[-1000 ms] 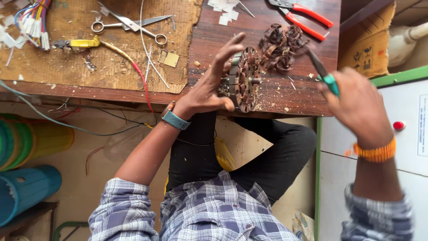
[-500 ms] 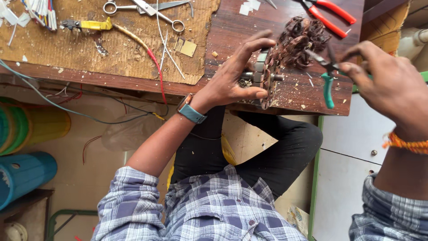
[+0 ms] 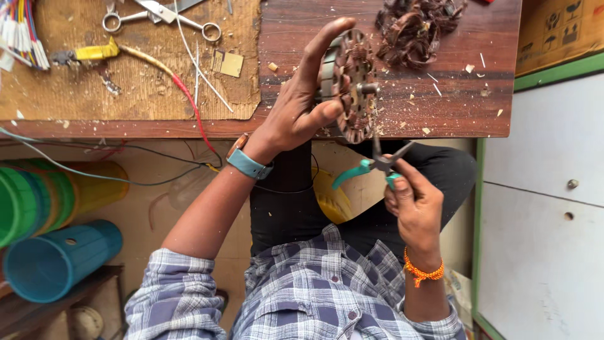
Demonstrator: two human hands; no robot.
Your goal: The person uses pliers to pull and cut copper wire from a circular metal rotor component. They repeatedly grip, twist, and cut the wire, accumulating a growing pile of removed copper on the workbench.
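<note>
My left hand point(image 3: 301, 107) grips a round motor stator point(image 3: 350, 85) on edge at the front rim of the wooden table point(image 3: 440, 107), its slotted face turned to the right with a short shaft sticking out. My right hand point(image 3: 412, 204) holds small pliers with teal handles point(image 3: 371, 167) just below the stator, jaws pointing up at its lower rim. A heap of pulled brown copper winding point(image 3: 415, 28) lies on the table behind the stator. A teal watch band sits on my left wrist and an orange thread on my right wrist.
Scissors point(image 3: 160, 16), a yellow-handled tool point(image 3: 94, 51) with a red wire, and a bundle of coloured wires point(image 3: 22, 31) lie on a cardboard sheet at left. Stacked plastic tubs point(image 3: 44, 220) stand under the table. A white cabinet point(image 3: 547, 189) is at right.
My right hand dropped with the pliers from over the table to below its edge. The stator moved apart from the winding heap, which stays on the table. The view shifted.
</note>
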